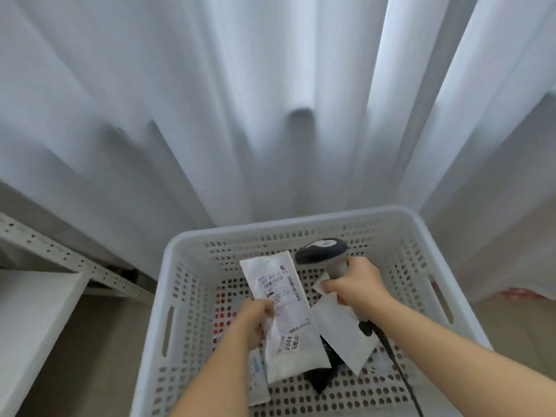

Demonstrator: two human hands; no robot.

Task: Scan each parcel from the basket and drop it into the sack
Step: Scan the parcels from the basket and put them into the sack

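White curtains hang behind the basket as my left hand pinches a parcel label-up above it, so my right hand, wrapped round the scanner, can read it; that hand seemingly grips a second parcel too.

We see a white basket (perforated) and a white parcel with black print. The scanner is grey and dark.
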